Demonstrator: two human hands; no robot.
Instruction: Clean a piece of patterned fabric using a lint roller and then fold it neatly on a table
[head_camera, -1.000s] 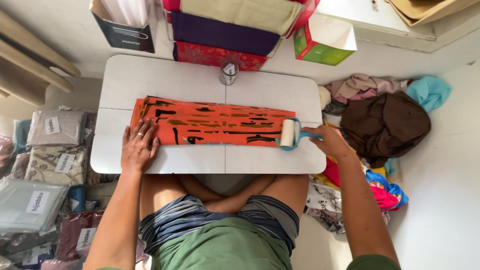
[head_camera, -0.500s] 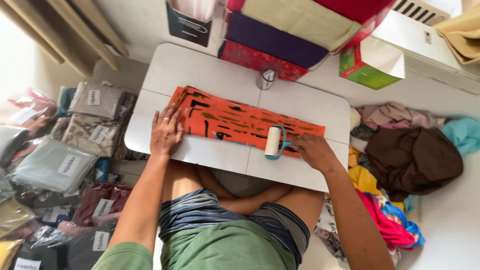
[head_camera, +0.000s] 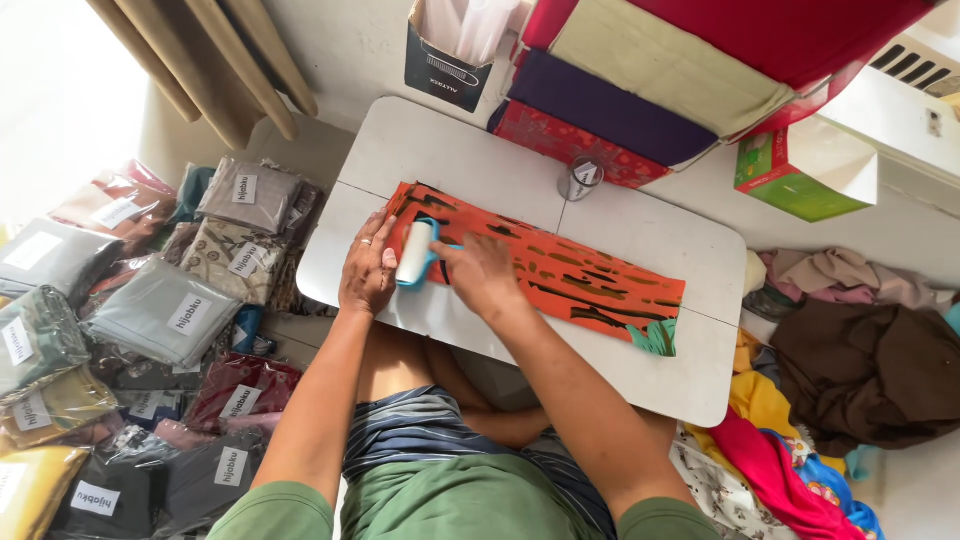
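Fingers of right hand (head_camera: 478, 272) grip lint roller (head_camera: 415, 252) beside left hand (head_camera: 368, 272).

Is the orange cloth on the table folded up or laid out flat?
Laid flat: the orange cloth stretches in a long strip across the white table.

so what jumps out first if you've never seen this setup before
The long orange cloth with black streaks lies across the white folding table. At its left end the right hand holds a white lint roller on the cloth, with the left hand flat beside it. Bagged fabrics crowd the floor at left.
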